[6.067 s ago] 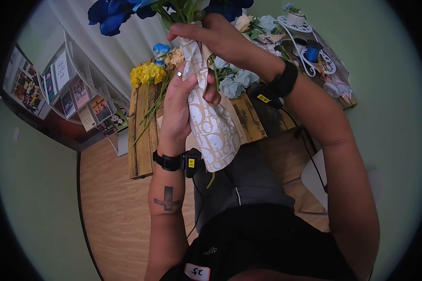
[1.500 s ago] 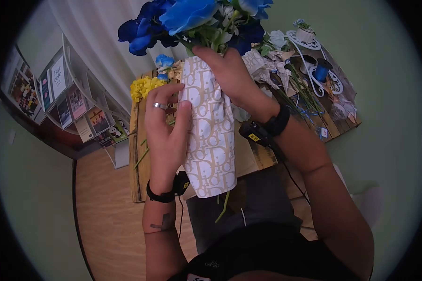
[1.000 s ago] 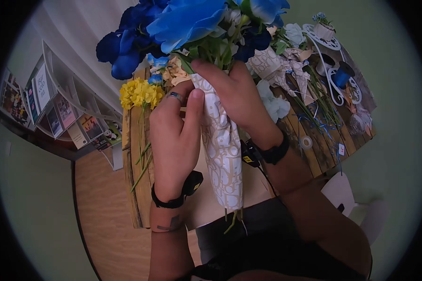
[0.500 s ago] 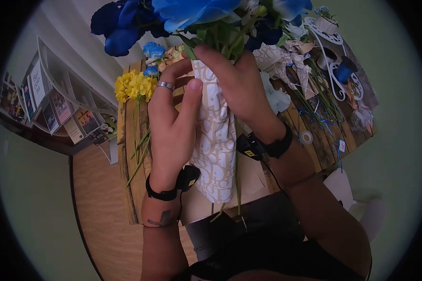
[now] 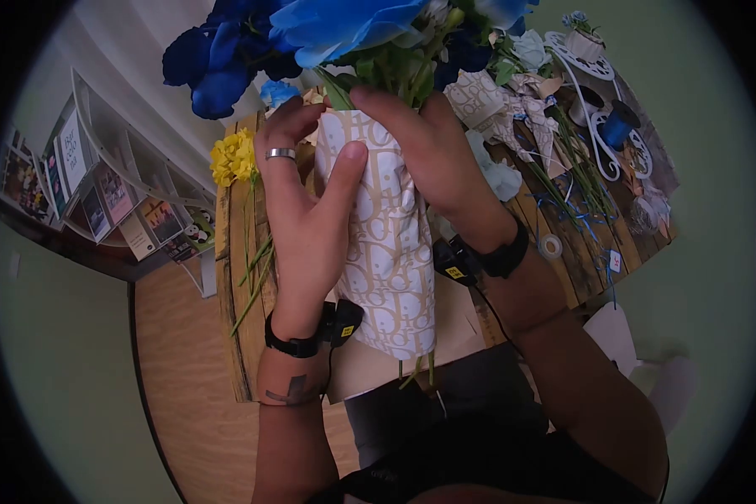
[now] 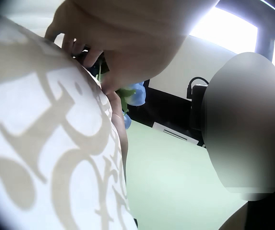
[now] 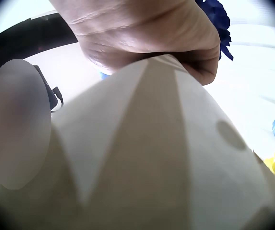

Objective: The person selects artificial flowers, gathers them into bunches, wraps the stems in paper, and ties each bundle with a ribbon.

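Note:
A bouquet of blue artificial flowers (image 5: 349,29) stands upright in front of me, its stems wrapped in white-and-tan patterned wrapping paper (image 5: 386,252). My right hand (image 5: 441,160) grips the top of the wrap just under the blooms, thumb across the front. On the other side my left hand (image 5: 307,210), with a ring on one finger, pinches the paper's left upper edge, thumb in front and fingers behind. Green stem ends (image 5: 412,374) poke out below the paper. In the left wrist view the paper (image 6: 56,143) fills the left side. The right hand (image 7: 147,33) bends over the paper's top in the right wrist view.
The wooden table (image 5: 563,252) bears yellow flowers (image 5: 233,158) at left. At right lie a paper-wrapped bunch (image 5: 512,105), a blue ribbon spool (image 5: 620,126), a tape roll (image 5: 550,246) and a white metal stand (image 5: 584,59). A magazine rack (image 5: 134,185) is beyond the left edge.
The wrap, narrow and bunched in the oldest view, now spreads broader around the stems. Over the last second the left hand has drawn its paper edge leftward; the right hand keeps its hold.

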A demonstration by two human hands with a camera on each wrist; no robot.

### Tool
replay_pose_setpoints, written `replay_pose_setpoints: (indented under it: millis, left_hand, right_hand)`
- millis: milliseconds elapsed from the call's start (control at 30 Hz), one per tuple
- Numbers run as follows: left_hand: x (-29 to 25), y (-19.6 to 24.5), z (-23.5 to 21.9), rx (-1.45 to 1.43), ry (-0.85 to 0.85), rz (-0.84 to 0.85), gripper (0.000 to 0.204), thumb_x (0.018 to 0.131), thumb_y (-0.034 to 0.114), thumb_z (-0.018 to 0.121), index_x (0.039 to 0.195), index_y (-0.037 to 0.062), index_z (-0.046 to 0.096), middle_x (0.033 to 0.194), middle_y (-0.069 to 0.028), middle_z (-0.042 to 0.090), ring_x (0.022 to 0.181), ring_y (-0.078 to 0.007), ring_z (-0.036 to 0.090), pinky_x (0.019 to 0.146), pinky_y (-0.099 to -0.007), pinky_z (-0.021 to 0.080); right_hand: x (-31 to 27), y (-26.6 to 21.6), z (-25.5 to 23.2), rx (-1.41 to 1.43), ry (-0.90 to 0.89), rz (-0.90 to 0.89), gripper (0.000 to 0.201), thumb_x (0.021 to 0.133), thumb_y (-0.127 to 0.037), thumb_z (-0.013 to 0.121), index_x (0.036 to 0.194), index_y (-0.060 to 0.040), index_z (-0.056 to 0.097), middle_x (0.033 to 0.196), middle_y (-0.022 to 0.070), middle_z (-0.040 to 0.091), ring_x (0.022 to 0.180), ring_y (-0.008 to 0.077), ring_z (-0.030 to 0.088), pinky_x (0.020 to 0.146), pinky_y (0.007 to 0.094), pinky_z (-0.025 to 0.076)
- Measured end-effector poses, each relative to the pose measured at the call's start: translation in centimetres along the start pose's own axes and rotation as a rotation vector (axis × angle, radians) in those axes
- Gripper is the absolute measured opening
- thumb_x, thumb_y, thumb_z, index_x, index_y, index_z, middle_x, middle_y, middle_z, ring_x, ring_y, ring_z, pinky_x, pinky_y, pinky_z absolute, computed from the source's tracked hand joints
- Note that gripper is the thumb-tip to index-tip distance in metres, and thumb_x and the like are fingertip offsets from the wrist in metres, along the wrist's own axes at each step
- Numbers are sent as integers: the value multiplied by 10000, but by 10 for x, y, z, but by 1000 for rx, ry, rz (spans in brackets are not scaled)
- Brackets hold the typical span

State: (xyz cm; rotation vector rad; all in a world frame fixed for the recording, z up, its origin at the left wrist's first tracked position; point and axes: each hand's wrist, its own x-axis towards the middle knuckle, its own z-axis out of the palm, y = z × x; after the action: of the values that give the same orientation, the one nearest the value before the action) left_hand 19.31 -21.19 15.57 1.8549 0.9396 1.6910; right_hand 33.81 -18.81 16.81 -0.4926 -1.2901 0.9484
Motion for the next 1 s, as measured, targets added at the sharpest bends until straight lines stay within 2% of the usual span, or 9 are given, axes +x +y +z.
replay_pose_setpoints:
  millis: [33,100,133,200,267,500,600,800,1000]
  left_hand:
    - [0,4,-2,0,-1,1,470,928,160,725,1309,-20,517,1320,-175,524,1222,-230,529,1037,-353,437]
    - [-3,24,-10,168,134,265,496,886,197,762,1281,-14,549,1353,-196,485,1271,-273,490,1058,-382,422]
    - [-6,34,-12,41,125,340,474,911,299,720,1247,-2,574,1306,-219,531,1192,-282,551,1007,-391,465]
    - [-21,63,-27,-378,-291,362,549,1000,412,567,1405,50,487,1341,-241,514,1150,-355,591,988,-487,496]
    - [-44,95,-5,-780,-437,314,684,1019,604,427,1470,90,448,1245,-251,555,1010,-356,631,859,-489,559]
    - [-59,92,-19,-753,-393,378,683,1019,607,426,1462,89,458,1228,-245,563,996,-351,631,851,-480,559]
    - [-60,90,-25,-741,-369,384,682,1019,608,425,1458,88,462,1219,-241,567,988,-348,631,847,-476,559]
    - [-59,86,-40,-730,-342,376,681,1019,611,423,1450,86,472,1202,-235,575,974,-343,631,839,-467,559]
    - [-58,84,-44,-720,-336,358,681,1019,614,422,1442,85,482,1184,-228,583,959,-337,632,832,-458,559]
  right_hand:
    - [0,-1,0,0,1,-1,285,963,-240,659,1108,3,689,969,28,717,872,89,616,801,283,497]
    - [0,-3,-3,-69,19,34,298,961,-255,659,1090,12,690,952,30,716,866,84,608,796,282,493]
    - [0,-5,-5,-70,23,29,298,961,-255,659,1090,12,690,952,30,716,866,84,608,796,282,493]
    - [1,-9,-9,-202,5,137,318,957,-270,664,1092,17,690,955,27,718,862,77,600,795,280,487]
    - [0,-5,-11,-188,-6,119,321,957,-271,662,1096,17,688,957,27,716,863,81,598,803,286,485]
    - [0,5,7,-71,-7,22,295,963,-237,650,1125,9,674,1013,35,707,912,117,597,856,324,479]
    - [-3,6,6,-114,-56,90,326,959,-213,676,1208,-5,645,1135,34,701,1007,124,641,887,303,494]
    - [-5,11,12,-69,-36,29,317,965,-207,668,1215,-13,645,1140,34,700,1029,128,639,907,307,492]
    - [-7,4,8,-97,-48,92,327,966,-205,662,1227,-9,644,1171,54,700,1042,139,652,910,306,500]
